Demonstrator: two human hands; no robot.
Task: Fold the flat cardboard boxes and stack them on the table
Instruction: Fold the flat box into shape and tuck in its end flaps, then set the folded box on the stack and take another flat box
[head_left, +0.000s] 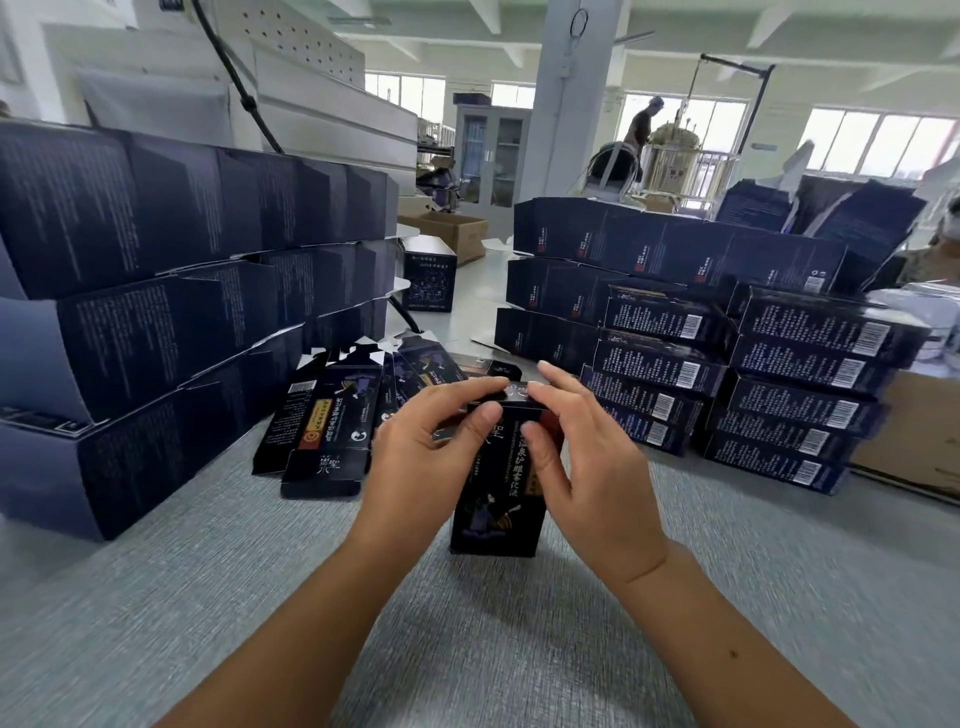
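Observation:
A dark printed cardboard box (496, 512) stands upright on the grey table (208, 597) in front of me. My left hand (426, 452) grips its upper left side, thumb on the front face, fingers curled over the top flap. My right hand (576, 457) grips the upper right side, thumb pressing the front, fingers reaching over the top. Behind the box lies a fanned pile of flat unfolded boxes (332, 421). Folded small boxes (727, 384) are stacked in rows at the right.
Tall stacks of large dark cartons (171, 291) wall off the left side, and more cartons (649, 249) rise behind the right stacks. A single folded box (429, 275) stands far back. A brown carton (919, 436) sits at the right edge. A person stands in the background.

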